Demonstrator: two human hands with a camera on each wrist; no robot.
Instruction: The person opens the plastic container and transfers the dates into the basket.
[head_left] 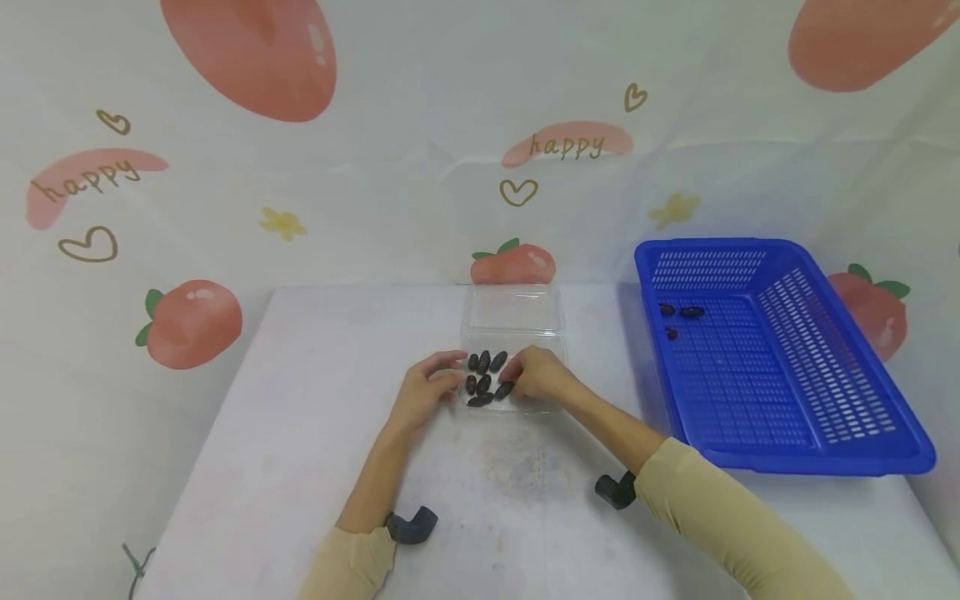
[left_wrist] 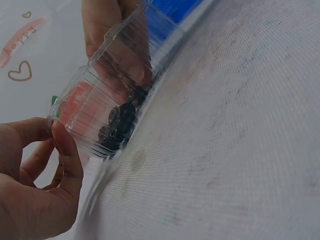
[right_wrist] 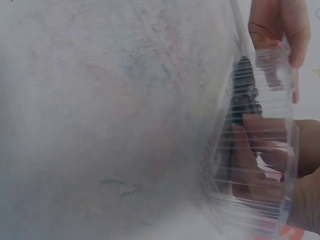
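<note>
A clear plastic clamshell box (head_left: 525, 404) lies on the table with its lid (head_left: 513, 310) raised toward the wall. Several dark, glossy oval fruits (head_left: 483, 362) lie in its left part, in rough rows. My left hand (head_left: 420, 396) pinches the box's left rim between thumb and fingers, which the left wrist view (left_wrist: 45, 175) shows closely. Inside the box, my right hand (head_left: 542, 373) has thumb and fingertips pinched on one dark oval fruit (head_left: 504, 390) at the front of the group. Through the ribbed wall, the right wrist view shows these fingers (right_wrist: 245, 155) low against the dark fruits (right_wrist: 244, 75).
A blue perforated plastic basket (head_left: 885, 367) stands to the right, with a few dark oval fruits (head_left: 692, 312) at its back left. A white cloth covers the table (head_left: 315, 467). Behind it hangs a fruit-patterned wall sheet (head_left: 390, 208). Black bands sit on both wrists.
</note>
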